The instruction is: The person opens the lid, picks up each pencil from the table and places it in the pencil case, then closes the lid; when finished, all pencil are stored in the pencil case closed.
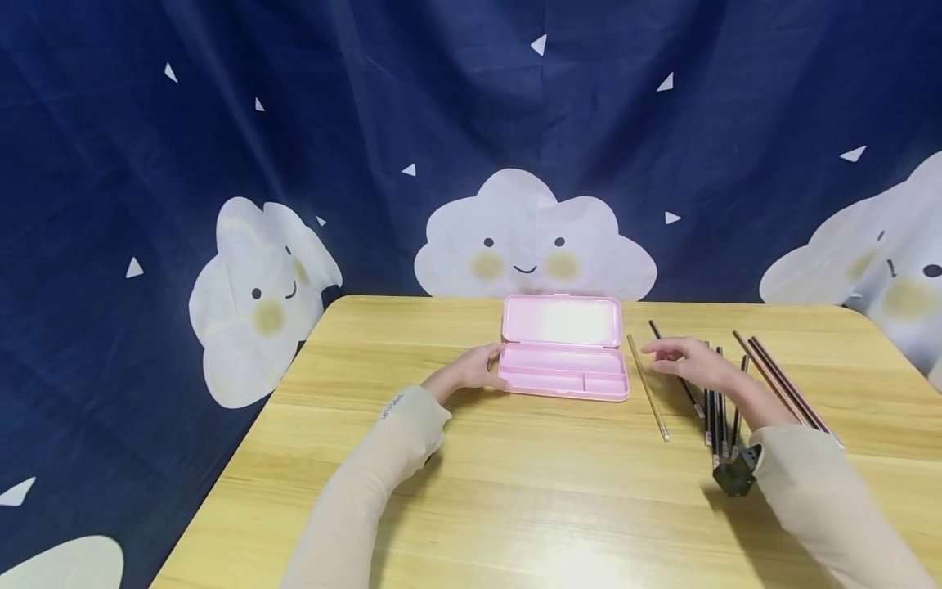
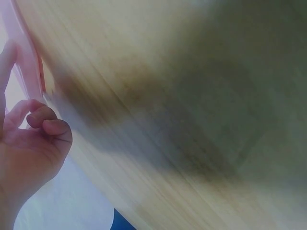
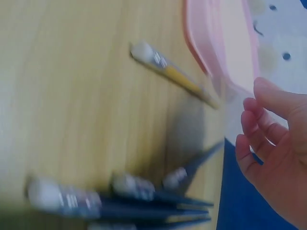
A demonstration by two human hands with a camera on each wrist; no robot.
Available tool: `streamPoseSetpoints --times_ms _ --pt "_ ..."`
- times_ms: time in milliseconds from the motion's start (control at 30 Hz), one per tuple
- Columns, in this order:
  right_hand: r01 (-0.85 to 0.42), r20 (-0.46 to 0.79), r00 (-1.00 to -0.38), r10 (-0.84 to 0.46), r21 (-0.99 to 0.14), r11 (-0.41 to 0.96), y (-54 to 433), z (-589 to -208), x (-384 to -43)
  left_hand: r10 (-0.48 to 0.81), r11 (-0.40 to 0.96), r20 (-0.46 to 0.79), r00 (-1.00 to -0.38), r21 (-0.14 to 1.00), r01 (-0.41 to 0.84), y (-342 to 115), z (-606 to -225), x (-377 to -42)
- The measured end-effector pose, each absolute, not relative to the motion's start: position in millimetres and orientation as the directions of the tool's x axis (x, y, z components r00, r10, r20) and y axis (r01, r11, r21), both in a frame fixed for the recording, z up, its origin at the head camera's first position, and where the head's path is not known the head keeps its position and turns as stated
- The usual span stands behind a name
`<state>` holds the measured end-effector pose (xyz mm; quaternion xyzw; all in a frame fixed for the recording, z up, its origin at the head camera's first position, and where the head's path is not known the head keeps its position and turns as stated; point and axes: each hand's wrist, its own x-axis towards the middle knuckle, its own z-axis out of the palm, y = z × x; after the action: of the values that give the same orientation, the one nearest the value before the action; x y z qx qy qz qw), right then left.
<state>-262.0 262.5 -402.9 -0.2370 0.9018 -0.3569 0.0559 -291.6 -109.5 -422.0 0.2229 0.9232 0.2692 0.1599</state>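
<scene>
A pink pencil case [image 1: 562, 357] lies with its lid up near the table's far edge; its tray has a long compartment and two shorter ones. My left hand [image 1: 474, 368] grips the case's left end, fingers by the hinge side and thumb at the front corner. In the left wrist view, some fingers of that hand [image 2: 36, 143] curl beside the pink wall. A yellow pencil [image 1: 649, 388] lies just right of the case. My right hand [image 1: 692, 362] hovers between that pencil and the dark pencils, fingers loosely bent and holding nothing.
One dark pencil [image 1: 675, 368] lies slanted under the right hand. Several black pencils [image 1: 719, 409] lie beneath the right forearm, and brownish ones [image 1: 786, 383] farther right. A dark blue curtain [image 1: 471, 98] with clouds hangs behind the wooden table [image 1: 545, 483].
</scene>
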Motion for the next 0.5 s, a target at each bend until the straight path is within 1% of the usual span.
streamPoseSetpoints --times_ms 300,367,500 --pt "-0.403 0.131 -0.9 -0.415 -0.61 0.682 309.3 -398.1 -250.4 0.502 0.76 -0.185 -0.845 0.561 0.329 -108.5 -420.3 -292.1" --pt "-0.399 0.138 -0.904 -0.405 -0.614 0.681 319.1 -397.1 -246.9 0.508 0.757 -0.179 -0.843 0.56 0.337 -108.5 -420.7 -292.6" --pt "-0.364 0.165 -0.923 -0.347 -0.666 0.651 341.6 -396.3 -240.6 0.511 0.76 -0.173 -0.842 0.549 0.349 -107.7 -421.1 -295.0"
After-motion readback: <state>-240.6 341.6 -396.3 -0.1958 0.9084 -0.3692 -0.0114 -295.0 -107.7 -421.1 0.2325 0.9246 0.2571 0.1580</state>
